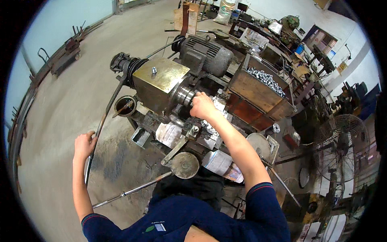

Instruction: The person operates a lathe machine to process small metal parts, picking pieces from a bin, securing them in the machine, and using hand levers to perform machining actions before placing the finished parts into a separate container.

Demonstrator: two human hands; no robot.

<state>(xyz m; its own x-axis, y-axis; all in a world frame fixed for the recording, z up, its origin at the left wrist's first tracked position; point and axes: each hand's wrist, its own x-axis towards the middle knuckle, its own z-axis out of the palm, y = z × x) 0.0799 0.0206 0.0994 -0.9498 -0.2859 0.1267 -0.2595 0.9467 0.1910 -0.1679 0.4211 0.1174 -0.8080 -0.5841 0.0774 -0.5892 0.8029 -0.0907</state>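
A small lathe-like machine stands before me, with a brass-coloured cover (161,76) over its headstock and a shiny round chuck (184,96) on the right side of it. My right hand (202,105) is at the chuck's face, its fingers pinched together. Whatever they hold is hidden behind the hand. Off to the left, my left hand (85,144) grips a long dark lever (105,111) that slopes up to the headstock's left end. One small metal part (154,70) sits on the cover.
Behind the headstock is a large motor (206,55). A box (258,86) heaped with small metal parts (268,80) stands to the right. Nearer me are a round metal disc (184,165) and papers (222,164). An open pot (125,105) hangs left; a caged fan (342,147) stands far right.
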